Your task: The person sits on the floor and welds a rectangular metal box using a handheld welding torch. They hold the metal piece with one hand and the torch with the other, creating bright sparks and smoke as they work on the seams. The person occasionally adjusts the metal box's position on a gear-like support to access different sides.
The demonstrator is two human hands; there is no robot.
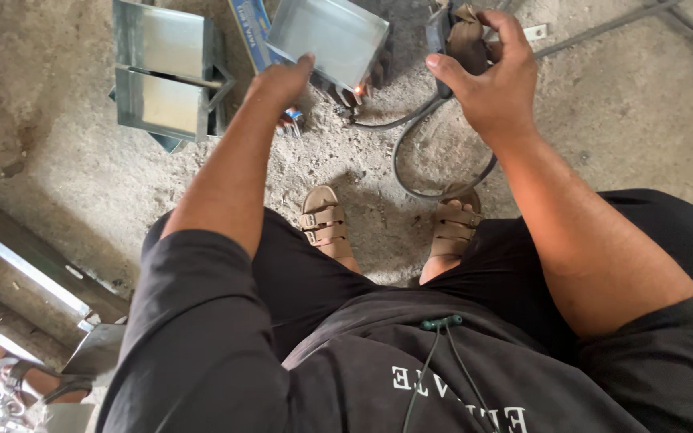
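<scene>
looking down from the head camera, the left hand (pixel 282 80) rests its fingers on the edge of a shiny metal box (pixel 326 36) tilted on the concrete floor (pixel 58 88). the right hand (pixel 487 76) is curled shut around a cloth-wrapped welding holder (pixel 459 36), with a small glow at the box's lower corner. another metal box (pixel 162 72) lies just left.

**Rough workshop floor in daylight**

A gritty, sandy concrete floor (pixel 50 96) fills the view under even daylight. Dark cables (pixel 603 32) snake over it at the upper right, and long metal profiles (pixel 26 256) lie along the left edge.
</scene>
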